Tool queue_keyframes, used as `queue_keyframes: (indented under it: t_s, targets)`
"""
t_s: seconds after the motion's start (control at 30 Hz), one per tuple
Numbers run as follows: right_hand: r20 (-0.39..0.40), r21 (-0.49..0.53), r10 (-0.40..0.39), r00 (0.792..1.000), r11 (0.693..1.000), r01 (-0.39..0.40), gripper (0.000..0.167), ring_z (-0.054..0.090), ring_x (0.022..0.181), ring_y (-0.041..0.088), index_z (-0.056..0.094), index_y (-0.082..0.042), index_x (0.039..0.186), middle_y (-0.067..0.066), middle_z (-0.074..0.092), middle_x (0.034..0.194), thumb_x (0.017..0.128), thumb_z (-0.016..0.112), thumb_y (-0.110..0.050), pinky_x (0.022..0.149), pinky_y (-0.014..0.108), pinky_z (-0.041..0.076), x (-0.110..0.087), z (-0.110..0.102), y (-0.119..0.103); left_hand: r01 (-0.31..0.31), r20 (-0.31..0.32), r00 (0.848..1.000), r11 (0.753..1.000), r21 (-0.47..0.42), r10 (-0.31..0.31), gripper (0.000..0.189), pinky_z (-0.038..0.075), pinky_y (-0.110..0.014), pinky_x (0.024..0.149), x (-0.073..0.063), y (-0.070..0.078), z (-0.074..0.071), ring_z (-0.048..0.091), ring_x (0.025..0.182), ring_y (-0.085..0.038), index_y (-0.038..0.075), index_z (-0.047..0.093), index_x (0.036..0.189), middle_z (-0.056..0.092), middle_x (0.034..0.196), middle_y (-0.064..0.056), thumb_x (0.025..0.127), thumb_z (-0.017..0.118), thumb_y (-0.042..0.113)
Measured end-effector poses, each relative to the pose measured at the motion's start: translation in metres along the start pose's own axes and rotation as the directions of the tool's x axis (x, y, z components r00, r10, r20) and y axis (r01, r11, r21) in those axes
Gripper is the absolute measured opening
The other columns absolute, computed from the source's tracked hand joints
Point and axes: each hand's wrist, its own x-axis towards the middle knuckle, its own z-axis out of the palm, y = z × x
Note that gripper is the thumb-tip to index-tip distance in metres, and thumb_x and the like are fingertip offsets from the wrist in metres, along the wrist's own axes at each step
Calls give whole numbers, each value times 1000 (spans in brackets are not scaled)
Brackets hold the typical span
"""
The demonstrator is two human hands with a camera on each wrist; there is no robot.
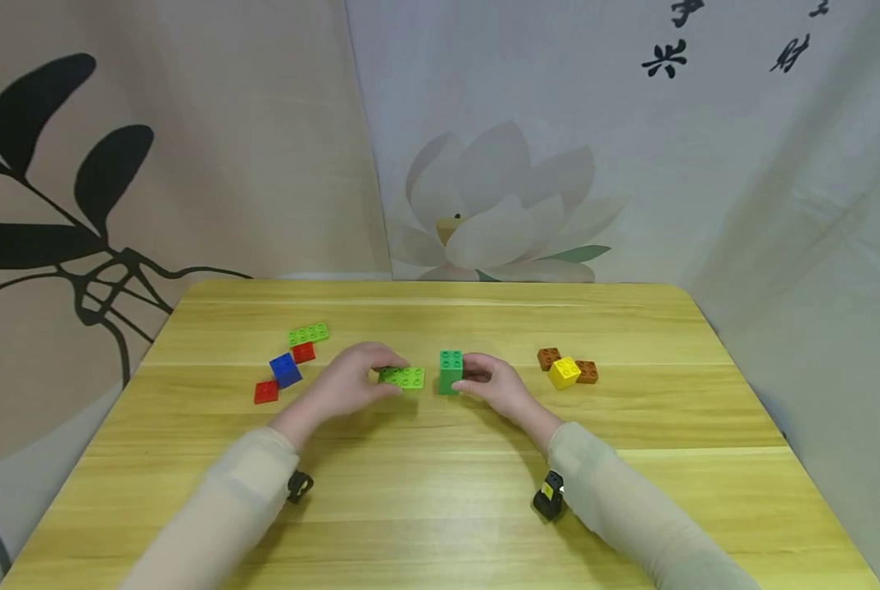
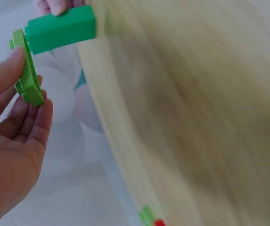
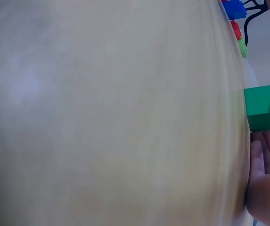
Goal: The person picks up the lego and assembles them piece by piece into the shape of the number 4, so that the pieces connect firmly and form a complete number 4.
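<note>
Near the middle of the table, my left hand pinches a flat light-green toy brick between thumb and fingers. In the left wrist view this light-green brick is held up off the table, its studs turned to the side. To its right my right hand grips a tall dark-green brick, thumb on the near side and fingers behind. The dark-green brick stands upright on or just over the tabletop; I cannot tell whether it touches. A small gap separates the two bricks in the head view.
Left on the wooden table lie another light-green brick, two red bricks and a blue brick. Right of my hands, a yellow brick sits against two brown bricks. A printed curtain hangs behind.
</note>
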Motion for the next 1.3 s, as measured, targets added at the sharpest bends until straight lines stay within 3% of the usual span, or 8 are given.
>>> queue_keyframes:
  t_s: [0.43, 0.87, 1.3]
  targets:
    - [33, 26, -24, 999, 999, 23, 41, 61, 112, 25, 64, -2, 126, 10, 67, 120, 88, 76, -10, 99, 39, 48, 1, -2, 0, -9, -38, 999, 1000, -9, 8, 35, 52, -42, 90, 30, 26, 5, 63, 99, -21, 6, 72, 116, 70, 109, -5, 83, 82, 11]
    - [35, 14, -16, 999, 1000, 15, 41, 60, 113, 25, 63, -3, 127, 9, 67, 121, 89, 75, -12, 100, 40, 47, 2, -4, 1, -13, -57, 998, 1000, 5, 13, 31, 51, -38, 87, 47, 31, 16, 62, 97, -20, 5, 73, 112, 70, 106, -6, 84, 81, 12]
    - [33, 26, -16, 999, 1000, 15, 40, 61, 112, 24, 63, -3, 127, 9, 67, 121, 89, 75, -10, 99, 39, 47, 1, -3, 1, 38, -38, 999, 999, 14, -37, 31, 51, -39, 88, 53, 33, 20, 61, 99, -23, 6, 73, 115, 71, 110, -6, 86, 79, 13]
